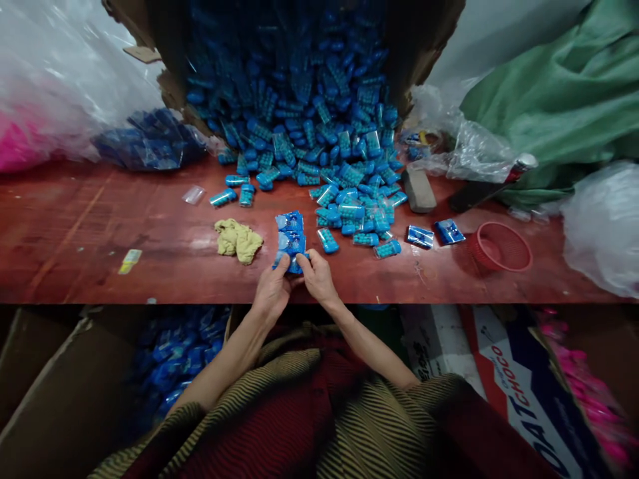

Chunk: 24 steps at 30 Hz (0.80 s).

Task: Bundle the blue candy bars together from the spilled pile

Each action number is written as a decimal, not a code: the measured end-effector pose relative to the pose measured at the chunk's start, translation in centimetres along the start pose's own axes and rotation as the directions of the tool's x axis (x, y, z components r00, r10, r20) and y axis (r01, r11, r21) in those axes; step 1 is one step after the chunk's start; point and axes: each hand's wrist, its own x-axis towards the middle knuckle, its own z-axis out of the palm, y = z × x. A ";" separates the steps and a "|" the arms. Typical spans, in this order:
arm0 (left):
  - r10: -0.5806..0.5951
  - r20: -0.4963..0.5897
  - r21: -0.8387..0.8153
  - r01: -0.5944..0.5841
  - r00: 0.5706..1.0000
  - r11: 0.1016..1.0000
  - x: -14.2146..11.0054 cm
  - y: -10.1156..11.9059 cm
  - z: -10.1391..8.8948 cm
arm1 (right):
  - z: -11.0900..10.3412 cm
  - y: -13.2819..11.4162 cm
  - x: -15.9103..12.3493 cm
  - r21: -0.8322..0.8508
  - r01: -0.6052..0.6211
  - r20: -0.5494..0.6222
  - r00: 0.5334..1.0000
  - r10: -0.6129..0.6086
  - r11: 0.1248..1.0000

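Between fingertips: printed blue packets (290,233).

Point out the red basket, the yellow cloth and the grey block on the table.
Red basket (525,263): head view, front rim.
Yellow cloth (236,241): head view, middle.
Grey block (420,191): head view, front face.

A red table (164,266) bears blue containers (349,209) and yellow cloth (238,241).

bare left hand (273,287) and bare right hand (318,276) close together at centre of frame, fingers pinched, thumbs on top, bare forearms angling up from lower left and lower right
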 end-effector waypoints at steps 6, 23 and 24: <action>0.005 -0.015 0.111 -0.003 1.000 0.994 -0.2 1.1 -1.3 | -1.6 -0.3 0.6 0.144 -0.034 0.134 0.991 0.014 0.989; -0.075 0.024 0.182 0.070 0.997 0.981 0.3 -0.7 -2.2 | -2.2 -0.5 1.4 0.307 -0.288 0.238 0.946 0.219 0.907; -0.080 0.039 0.185 0.072 0.996 0.980 0.2 -0.7 -2.3 | -2.3 -0.4 1.3 0.314 -0.299 0.241 0.943 0.229 0.901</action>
